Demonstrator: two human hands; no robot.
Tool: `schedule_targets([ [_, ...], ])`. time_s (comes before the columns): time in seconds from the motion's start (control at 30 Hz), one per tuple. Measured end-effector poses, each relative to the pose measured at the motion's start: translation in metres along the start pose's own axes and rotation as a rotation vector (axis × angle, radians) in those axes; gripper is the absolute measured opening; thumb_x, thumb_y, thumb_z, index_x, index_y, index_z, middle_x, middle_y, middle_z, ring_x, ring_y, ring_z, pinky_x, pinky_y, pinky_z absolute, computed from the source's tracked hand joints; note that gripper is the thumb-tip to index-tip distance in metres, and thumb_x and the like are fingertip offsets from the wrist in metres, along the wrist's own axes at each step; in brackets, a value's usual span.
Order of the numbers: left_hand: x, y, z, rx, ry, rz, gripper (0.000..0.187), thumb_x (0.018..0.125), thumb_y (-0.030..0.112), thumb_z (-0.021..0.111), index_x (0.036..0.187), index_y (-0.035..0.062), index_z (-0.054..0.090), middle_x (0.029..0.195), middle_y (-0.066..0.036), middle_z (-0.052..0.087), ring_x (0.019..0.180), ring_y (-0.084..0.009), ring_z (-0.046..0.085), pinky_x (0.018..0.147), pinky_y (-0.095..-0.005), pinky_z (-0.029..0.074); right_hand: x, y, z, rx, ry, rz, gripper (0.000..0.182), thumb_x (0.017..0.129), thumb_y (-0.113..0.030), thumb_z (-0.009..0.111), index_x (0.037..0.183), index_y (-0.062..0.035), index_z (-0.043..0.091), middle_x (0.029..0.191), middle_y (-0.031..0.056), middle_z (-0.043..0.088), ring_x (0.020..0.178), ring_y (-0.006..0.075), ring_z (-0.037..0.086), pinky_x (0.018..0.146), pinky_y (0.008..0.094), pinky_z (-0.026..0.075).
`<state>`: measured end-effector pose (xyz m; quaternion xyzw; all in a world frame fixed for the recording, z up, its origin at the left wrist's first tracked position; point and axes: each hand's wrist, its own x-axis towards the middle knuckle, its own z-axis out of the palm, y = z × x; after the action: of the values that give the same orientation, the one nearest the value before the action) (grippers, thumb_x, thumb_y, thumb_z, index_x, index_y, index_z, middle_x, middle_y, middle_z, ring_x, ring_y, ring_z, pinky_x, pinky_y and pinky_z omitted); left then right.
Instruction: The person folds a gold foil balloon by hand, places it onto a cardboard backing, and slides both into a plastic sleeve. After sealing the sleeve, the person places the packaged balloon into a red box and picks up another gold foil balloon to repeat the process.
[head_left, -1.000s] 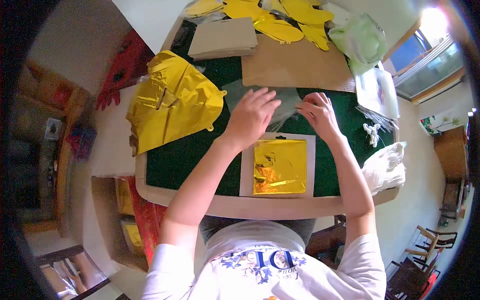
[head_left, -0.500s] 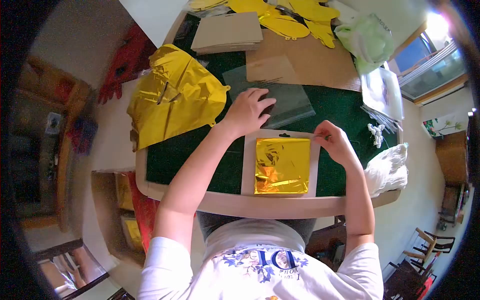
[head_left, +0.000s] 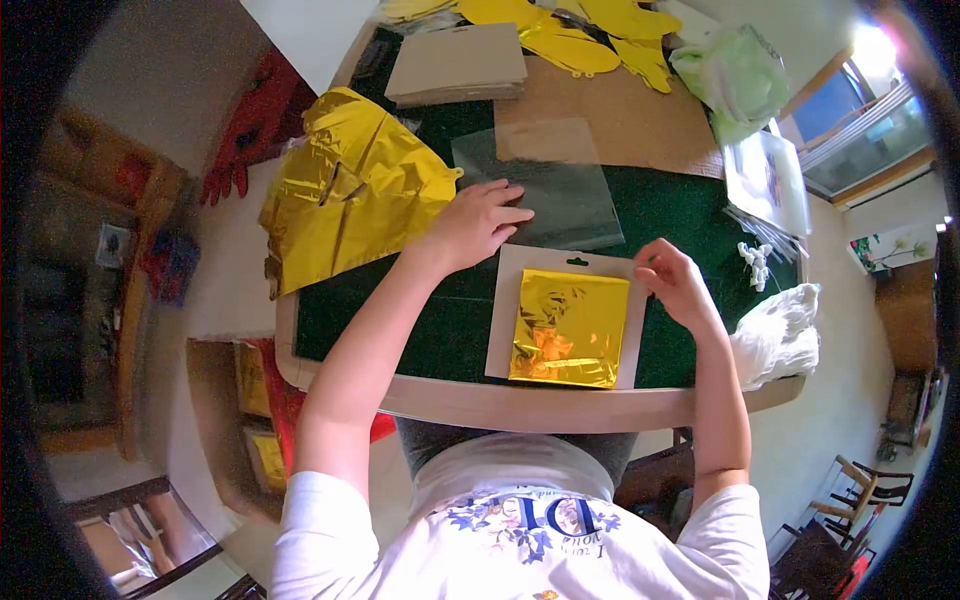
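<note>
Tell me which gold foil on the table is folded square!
The gold foil square on the card, front and centre. The gold foil sheet at left spreads wide; the far gold foil pieces have curvy outlines.

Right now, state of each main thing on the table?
Clear film: flat
Gold foil square: folded, creased
Backing card: flat, under foil square
Large gold foil: spread, wrinkled
Beige cards: stacked
Brown sheet: flat, partly covered
Yellow pieces: overlapping
Green bag: crumpled
White bag: bunched up

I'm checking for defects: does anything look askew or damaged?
The large gold foil on the left is wrinkled, with a dark slit-like mark; I can't tell whether it's torn. The clear plastic lies askew, partly overlapping the brown cardboard.
</note>
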<state>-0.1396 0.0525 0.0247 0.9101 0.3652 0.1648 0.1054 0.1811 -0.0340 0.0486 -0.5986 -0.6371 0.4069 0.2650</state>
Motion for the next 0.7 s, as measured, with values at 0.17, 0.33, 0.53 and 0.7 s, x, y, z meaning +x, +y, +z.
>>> schedule_targets([
  [0.17, 0.014, 0.025, -0.008, -0.080, -0.022, -0.077, 0.029, 0.078, 0.024, 0.071, 0.103, 0.0090, 0.068, 0.108, -0.009, 0.061, 0.107, -0.0292, 0.056, 0.092, -0.0397, 0.049, -0.014, -0.014, 0.003, -0.073, 0.063, 0.174, 0.031, 0.085, -0.003, 0.067, 0.112, -0.0058, 0.052, 0.073, 0.0070, 0.059, 0.063, 0.0131, 0.058, 0.054, 0.0277, 0.048],
  [0.33, 0.031, 0.054, -0.006, 0.100, -0.079, -0.126, 0.033, 0.074, 0.028, 0.073, 0.099, 0.0065, 0.065, 0.102, -0.011, 0.058, 0.100, -0.0294, 0.057, 0.086, -0.0403, 0.052, -0.026, 0.002, 0.012, 0.001, 0.138, 0.185, 0.037, 0.082, -0.001, 0.068, 0.115, -0.0063, 0.050, 0.072, 0.0068, 0.060, 0.062, 0.0133, 0.058, 0.053, 0.0276, 0.049],
  [0.53, 0.048, 0.078, 0.009, 0.265, -0.133, -0.187, 0.027, 0.078, 0.020, 0.067, 0.098, 0.0037, 0.062, 0.100, -0.013, 0.058, 0.097, -0.0311, 0.059, 0.075, -0.0402, 0.056, -0.028, 0.011, 0.017, -0.005, 0.187, 0.159, 0.032, 0.082, -0.003, 0.069, 0.110, -0.0042, 0.053, 0.072, 0.0056, 0.061, 0.061, 0.0105, 0.056, 0.052, 0.0261, 0.047],
  [0.7, 0.051, 0.081, 0.017, 0.388, -0.111, -0.220, 0.019, 0.081, 0.010, 0.059, 0.099, 0.0029, 0.061, 0.100, -0.013, 0.060, 0.094, -0.0310, 0.061, 0.070, -0.0383, 0.057, -0.029, 0.004, 0.017, 0.023, 0.186, 0.193, 0.028, 0.083, 0.000, 0.067, 0.107, -0.0044, 0.054, 0.071, 0.0011, 0.057, 0.061, 0.0060, 0.054, 0.051, 0.0207, 0.047],
])
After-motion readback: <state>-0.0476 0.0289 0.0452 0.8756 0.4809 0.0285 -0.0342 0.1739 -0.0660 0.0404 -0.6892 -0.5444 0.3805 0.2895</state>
